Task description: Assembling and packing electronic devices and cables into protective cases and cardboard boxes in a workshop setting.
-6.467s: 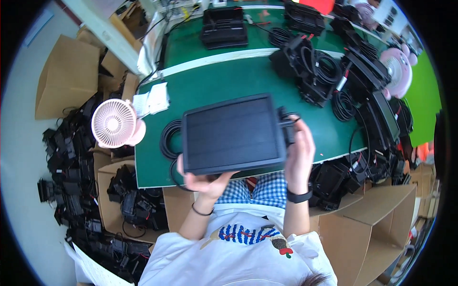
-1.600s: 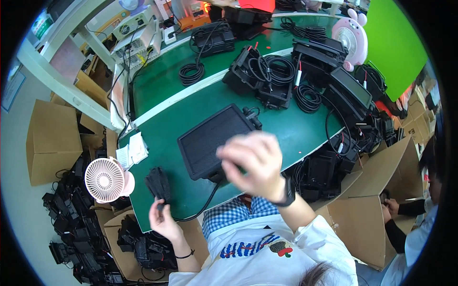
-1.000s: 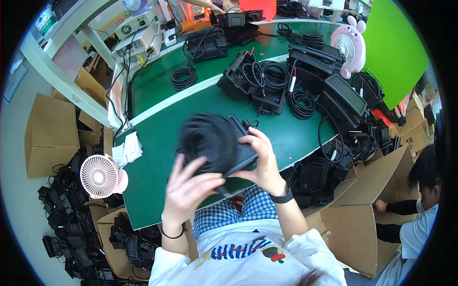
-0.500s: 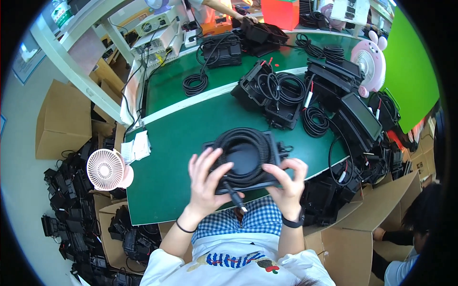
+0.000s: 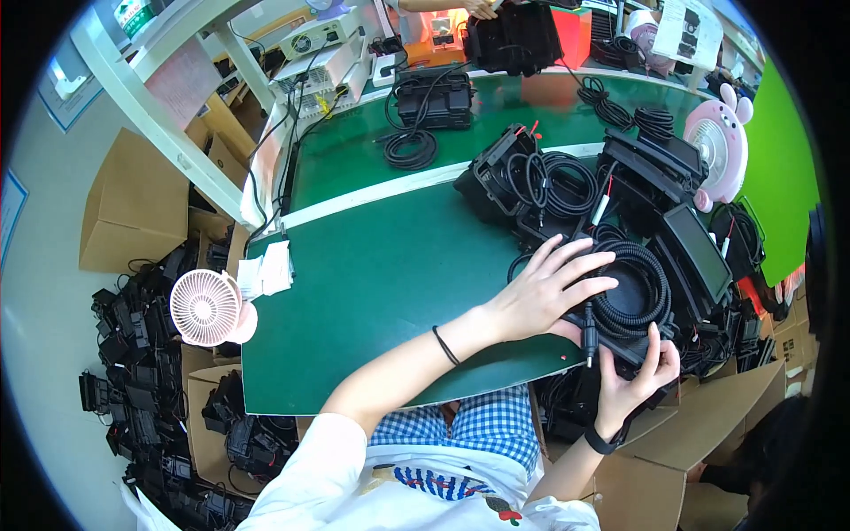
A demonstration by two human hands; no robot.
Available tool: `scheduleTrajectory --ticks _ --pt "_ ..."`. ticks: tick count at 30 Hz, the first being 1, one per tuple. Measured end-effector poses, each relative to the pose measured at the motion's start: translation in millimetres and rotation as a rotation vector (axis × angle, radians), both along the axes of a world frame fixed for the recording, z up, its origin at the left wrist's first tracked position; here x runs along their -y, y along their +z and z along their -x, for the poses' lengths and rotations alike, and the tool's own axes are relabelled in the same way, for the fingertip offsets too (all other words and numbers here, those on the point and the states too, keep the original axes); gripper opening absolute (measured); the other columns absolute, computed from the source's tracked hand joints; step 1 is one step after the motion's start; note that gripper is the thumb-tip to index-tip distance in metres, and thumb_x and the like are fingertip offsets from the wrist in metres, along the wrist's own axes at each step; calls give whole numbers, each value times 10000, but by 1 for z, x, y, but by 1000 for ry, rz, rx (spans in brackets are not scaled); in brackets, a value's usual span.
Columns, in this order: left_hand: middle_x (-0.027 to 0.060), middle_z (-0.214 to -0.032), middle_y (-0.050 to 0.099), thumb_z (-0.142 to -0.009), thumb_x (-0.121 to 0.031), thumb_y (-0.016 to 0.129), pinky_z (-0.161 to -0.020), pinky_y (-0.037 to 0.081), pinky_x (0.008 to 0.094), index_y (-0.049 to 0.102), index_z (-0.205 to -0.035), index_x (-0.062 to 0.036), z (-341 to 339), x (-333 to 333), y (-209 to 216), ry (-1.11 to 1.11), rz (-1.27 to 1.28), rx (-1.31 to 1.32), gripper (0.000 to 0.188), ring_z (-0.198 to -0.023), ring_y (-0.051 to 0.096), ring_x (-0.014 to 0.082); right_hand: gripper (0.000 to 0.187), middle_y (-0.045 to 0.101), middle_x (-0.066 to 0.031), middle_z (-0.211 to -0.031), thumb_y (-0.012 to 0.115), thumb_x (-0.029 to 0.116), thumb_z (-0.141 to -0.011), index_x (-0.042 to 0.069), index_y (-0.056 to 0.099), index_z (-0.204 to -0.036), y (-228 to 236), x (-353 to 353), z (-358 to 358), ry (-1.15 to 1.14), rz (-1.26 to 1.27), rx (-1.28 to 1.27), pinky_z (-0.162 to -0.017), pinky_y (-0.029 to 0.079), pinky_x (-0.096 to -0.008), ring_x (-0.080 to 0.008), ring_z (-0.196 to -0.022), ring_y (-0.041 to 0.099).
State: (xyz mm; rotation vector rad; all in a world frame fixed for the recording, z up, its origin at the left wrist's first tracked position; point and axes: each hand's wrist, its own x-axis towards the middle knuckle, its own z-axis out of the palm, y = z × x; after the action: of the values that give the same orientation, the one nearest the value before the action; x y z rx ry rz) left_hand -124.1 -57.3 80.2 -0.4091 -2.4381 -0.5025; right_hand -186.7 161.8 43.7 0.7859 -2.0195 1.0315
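Note:
A coiled black corrugated cable (image 5: 657,288) lies on a dark flat-based case (image 5: 625,290), held at the right end of the green bench. My left hand (image 5: 558,288) grips its left side, fingers reaching over the coil and thumb low beside a hanging cable plug (image 5: 590,343). At the lower right edge, my right hand (image 5: 639,376) pinches the case with thumb and fingers. Just beyond stand an open black case (image 5: 491,181) and another coiled cable (image 5: 571,184). To the right leans a black unit with a flat dark panel (image 5: 698,252).
A pink fan (image 5: 205,307) and white papers (image 5: 266,269) are on the left. Across the bench (image 5: 390,265), another person's hand (image 5: 480,9) holds a black case (image 5: 513,40). A rabbit-eared fan (image 5: 715,146) stands far right. An open cardboard box (image 5: 642,473) is at lower right.
Both my hands have carried the case with the coiled cable from the bench's front middle to the right, beside the other black units. The other person's black case has been raised.

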Motion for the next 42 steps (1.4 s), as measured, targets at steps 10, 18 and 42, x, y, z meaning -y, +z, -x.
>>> scheduleTrajectory --ticks 10,18,42 --pt "141 -1157 596 -861 -66 591 -972 450 391 571 -1133 -31 -9 193 -26 584 -360 -380 275 -1073 579 300 283 574 -16 -902 705 331 -789 143 686 -999 -24 7 -51 758 227 -165 -773 498 -442 -227 -857 568" --pt "72 -1518 314 -816 20 536 -1089 335 520 484 -1334 -176 -16 358 -40 1199 211 231 556 -1376 338 348 172 629 15 -780 735 119 -735 141 680 -896 -49 110 -102 919 -172 167 -584 504 -287 -151 -657 617" --pt "158 -764 625 -987 -290 502 -741 481 444 517 -850 -45 -109 324 3 949 398 336 281 -801 634 348 78 623 -23 -717 703 108 -784 97 658 -847 -46 117 -105 770 -230 235 -573 519 -301 -178 -645 617"
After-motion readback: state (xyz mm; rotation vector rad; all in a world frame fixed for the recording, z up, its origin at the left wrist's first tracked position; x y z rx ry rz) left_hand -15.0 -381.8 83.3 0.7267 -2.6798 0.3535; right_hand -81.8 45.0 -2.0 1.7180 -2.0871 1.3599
